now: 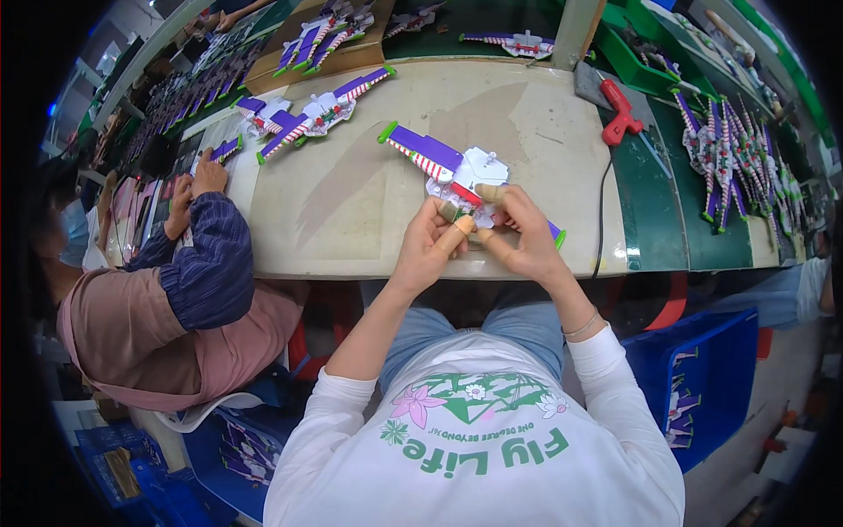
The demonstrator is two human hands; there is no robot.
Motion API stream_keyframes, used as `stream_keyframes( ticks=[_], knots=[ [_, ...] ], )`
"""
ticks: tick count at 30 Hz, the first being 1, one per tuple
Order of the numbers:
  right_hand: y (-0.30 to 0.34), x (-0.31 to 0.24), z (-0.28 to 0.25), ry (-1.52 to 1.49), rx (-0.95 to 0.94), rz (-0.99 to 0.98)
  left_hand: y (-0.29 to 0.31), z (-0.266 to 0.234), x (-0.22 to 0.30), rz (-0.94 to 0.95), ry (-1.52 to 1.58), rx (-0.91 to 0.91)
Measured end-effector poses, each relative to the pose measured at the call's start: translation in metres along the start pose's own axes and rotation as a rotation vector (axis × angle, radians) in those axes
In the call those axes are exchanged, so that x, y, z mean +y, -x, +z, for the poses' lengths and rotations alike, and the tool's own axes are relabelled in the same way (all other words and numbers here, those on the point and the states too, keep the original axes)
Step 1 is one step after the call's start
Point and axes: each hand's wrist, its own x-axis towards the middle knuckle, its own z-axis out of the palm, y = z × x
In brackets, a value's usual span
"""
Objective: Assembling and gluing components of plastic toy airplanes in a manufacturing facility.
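In front of me, near the table's front edge, lies a toy wing assembly [486, 166] with a white centre, purple wings, red-and-white stripes and green tips. My left hand [434, 243] is closed at its near middle, with thumb and fingers pinched together. My right hand [524, 230] is closed on its near right side, thumb and fingertips close to those of the left. Tan covers wrap some of my fingertips. Much of the right wing is hidden under my right hand; its purple end and green tip show beyond. Whether a small part sits between my fingertips I cannot make out.
More wing assemblies [321, 111] lie at the back left, and many stand at right [727, 158]. A red glue gun [620, 112] rests on a grey pad, its cable [603, 211] trailing to the front edge. A co-worker [176, 307] sits at left. A blue bin [724, 386] stands low at right.
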Motion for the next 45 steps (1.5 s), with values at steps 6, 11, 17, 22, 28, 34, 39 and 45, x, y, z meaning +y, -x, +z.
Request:
stream_keyframes(
  ticks=[6, 11, 17, 22, 28, 34, 39, 45],
  knots=[
    [-0.013, 0.003, -0.003, -0.103, -0.149, 0.152, -0.003, 0.001, -0.009, 0.062, -0.025, -0.020],
    [-0.013, 0.004, -0.004, -0.207, -0.093, 0.239, 0.003, 0.016, 0.003, 0.260, -0.545, 0.214],
    [-0.016, 0.008, -0.011, -0.298, -0.098, 0.315, 0.005, 0.018, -0.015, 0.722, -0.981, 0.520],
    [-0.020, 0.002, -0.007, 0.064, -0.098, 0.208, 0.000, 0.023, -0.007, 0.756, -1.115, 0.554],
    [-0.028, -0.001, 0.010, 0.367, 0.027, -0.005, -0.008, 0.009, -0.007, 0.658, -1.057, 0.437],
    [-0.032, 0.006, 0.017, 0.401, 0.048, 0.030, -0.017, 0.004, -0.006, 0.597, -1.045, 0.431],
    [-0.034, -0.001, 0.017, 0.439, 0.033, 0.049, -0.016, 0.004, -0.006, 0.561, -0.913, 0.452],
    [-0.039, -0.001, 0.013, 0.494, -0.035, 0.066, -0.012, 0.008, -0.005, 0.495, -0.889, 0.452]
  ],
)
